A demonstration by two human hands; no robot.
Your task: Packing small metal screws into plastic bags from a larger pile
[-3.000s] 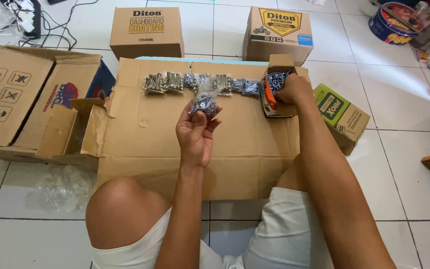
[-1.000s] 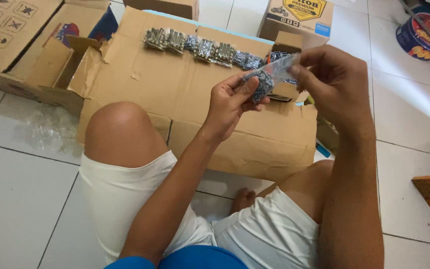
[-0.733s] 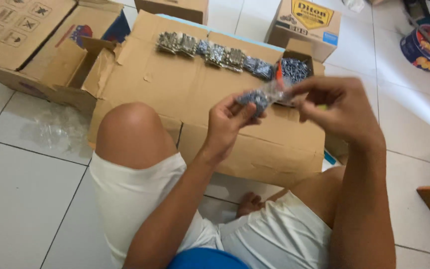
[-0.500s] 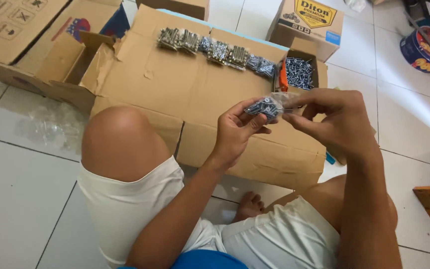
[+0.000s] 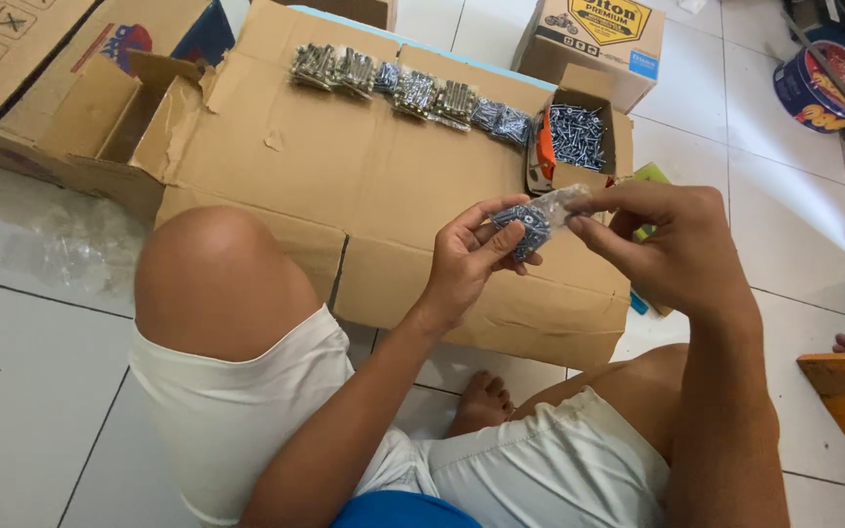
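Two hands meet over the near right part of a flattened cardboard sheet (image 5: 364, 186) spread on the tiled floor (image 5: 31, 391). The left hand (image 5: 466, 264) cups a small clear plastic bag of screws (image 5: 525, 220), fingers curled around its filled end, while the right hand (image 5: 672, 249) pinches the bag's empty top between thumb and fingertips (the film is stretched taut between them). The bag hangs in the air, just above the sheet's near right corner. Along the far edge of the sheet lies a row of filled screw bags (image 5: 408, 90), side by side. At the far right corner an open small box of loose screws (image 5: 579, 139) sits on the cardboard. An empty open carton (image 5: 90, 108) rests off the sheet's left edge, and crumpled clear plastic (image 5: 85, 244) lies on the tiles nearby.
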